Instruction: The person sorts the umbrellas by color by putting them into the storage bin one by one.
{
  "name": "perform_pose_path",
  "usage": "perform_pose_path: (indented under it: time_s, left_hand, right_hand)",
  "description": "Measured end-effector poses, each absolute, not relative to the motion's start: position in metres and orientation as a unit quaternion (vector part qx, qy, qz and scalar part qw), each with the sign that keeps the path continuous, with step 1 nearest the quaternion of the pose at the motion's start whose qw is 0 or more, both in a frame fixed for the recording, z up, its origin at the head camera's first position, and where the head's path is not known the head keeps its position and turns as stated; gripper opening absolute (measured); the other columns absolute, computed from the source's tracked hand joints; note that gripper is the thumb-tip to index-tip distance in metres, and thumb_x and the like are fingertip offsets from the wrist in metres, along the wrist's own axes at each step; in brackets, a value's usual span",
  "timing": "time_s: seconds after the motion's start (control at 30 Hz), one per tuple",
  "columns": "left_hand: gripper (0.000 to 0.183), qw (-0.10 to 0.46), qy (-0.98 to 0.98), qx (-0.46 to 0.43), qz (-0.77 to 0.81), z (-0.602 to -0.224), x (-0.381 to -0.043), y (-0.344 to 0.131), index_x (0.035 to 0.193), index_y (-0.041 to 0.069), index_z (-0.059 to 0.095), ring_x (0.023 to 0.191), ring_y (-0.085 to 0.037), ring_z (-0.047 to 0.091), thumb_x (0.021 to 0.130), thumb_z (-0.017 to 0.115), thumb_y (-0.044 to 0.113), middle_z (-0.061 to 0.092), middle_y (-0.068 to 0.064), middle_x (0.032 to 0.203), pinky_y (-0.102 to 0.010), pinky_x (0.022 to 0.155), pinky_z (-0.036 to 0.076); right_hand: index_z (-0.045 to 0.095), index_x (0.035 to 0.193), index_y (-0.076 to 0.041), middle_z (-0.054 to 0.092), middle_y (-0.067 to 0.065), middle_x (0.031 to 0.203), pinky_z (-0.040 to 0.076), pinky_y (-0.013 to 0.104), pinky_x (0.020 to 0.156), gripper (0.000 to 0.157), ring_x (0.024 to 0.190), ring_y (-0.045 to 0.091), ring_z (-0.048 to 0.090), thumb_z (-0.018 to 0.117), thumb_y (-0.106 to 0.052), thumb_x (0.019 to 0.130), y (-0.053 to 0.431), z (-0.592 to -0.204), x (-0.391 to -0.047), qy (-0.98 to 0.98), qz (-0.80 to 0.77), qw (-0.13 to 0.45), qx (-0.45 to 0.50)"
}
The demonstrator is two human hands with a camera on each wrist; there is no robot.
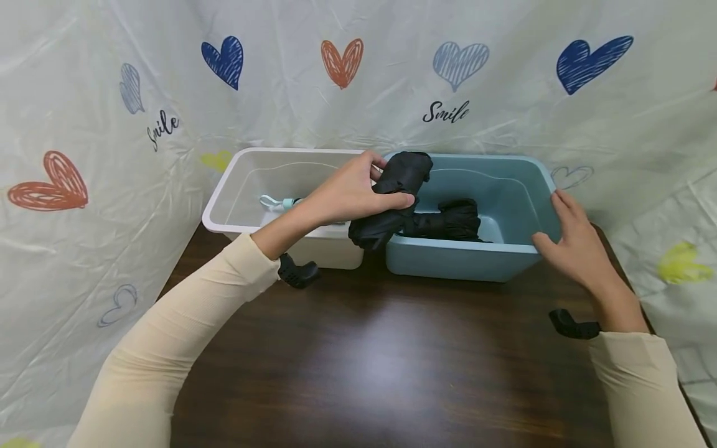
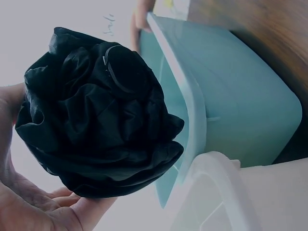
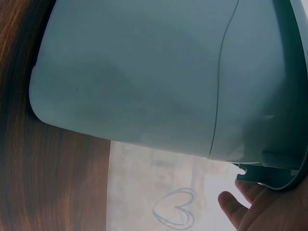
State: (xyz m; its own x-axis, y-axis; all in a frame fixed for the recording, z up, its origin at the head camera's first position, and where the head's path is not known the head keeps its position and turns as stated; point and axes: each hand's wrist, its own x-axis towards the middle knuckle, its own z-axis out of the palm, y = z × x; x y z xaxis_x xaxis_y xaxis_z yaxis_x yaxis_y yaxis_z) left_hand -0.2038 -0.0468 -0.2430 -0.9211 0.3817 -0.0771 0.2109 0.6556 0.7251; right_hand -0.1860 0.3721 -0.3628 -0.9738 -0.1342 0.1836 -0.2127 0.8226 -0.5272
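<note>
In the head view, my left hand (image 1: 358, 186) grips a folded black umbrella (image 1: 406, 174) above the place where the two bins meet. Its gathered fabric and round end face the camera in the left wrist view, with the fingers and thumb around the side. A second black folded bundle (image 1: 448, 221) lies inside the blue bin (image 1: 448, 252), partly overlapped by the held umbrella. At that bin's right end, my right hand (image 1: 579, 246) holds the rim, thumb at the front corner and fingers along the side.
A white bin (image 1: 224, 214) stands directly left of the blue one, with a light-blue strap (image 1: 271, 201) in it, partly behind the left forearm. Both stand on a dark wooden table (image 1: 386, 361). A white sheet with printed hearts (image 1: 342, 62) hangs behind.
</note>
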Motion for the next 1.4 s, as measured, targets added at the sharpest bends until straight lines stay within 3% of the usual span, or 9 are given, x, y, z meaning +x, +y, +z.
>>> perform_pose_path:
  time_s: [0.3, 1.13, 1.4]
  left_hand:
    - [0.086, 0.126, 0.906, 0.176, 0.364, -0.241, -0.210, -0.034, 0.154, 0.016, 0.042, 0.131, -0.019, 0.060, 0.087, 0.077, 0.058, 0.059, -0.007, 0.149, -0.040, 0.107, 0.053]
    - [0.085, 0.133, 0.904, 0.198, 0.356, -0.246, -0.236, -0.007, 0.154, 0.009, 0.041, 0.127, -0.019, 0.059, 0.090, 0.074, 0.054, 0.052, -0.009, 0.155, -0.030, 0.102, 0.052]
    - [0.082, 0.128, 0.910, 0.189, 0.347, -0.235, -0.242, 0.000, 0.149, 0.009, 0.044, 0.116, -0.018, 0.060, 0.088, 0.075, 0.056, 0.059, -0.009, 0.143, -0.027, 0.094, 0.051]
  right_hand:
    - [0.013, 0.167, 0.004, 0.010, 0.028, 0.176, 0.023, 0.080, 0.117, 0.083, 0.156, 0.060, 0.020, 0.051, -0.022, 0.098, 0.372, -0.364, -0.188, -0.952, 0.283, 0.071, 0.095]
    - [0.011, 0.167, 0.004, 0.008, 0.029, 0.176, 0.022, 0.081, 0.116, 0.083, 0.154, 0.063, 0.021, 0.049, -0.022, 0.098, 0.374, -0.366, -0.189, -0.951, 0.288, 0.066, 0.095]
    - [0.012, 0.167, 0.003, 0.009, 0.028, 0.176, 0.022, 0.081, 0.117, 0.084, 0.153, 0.063, 0.022, 0.050, -0.022, 0.097, 0.374, -0.365, -0.190, -0.952, 0.286, 0.065, 0.089]
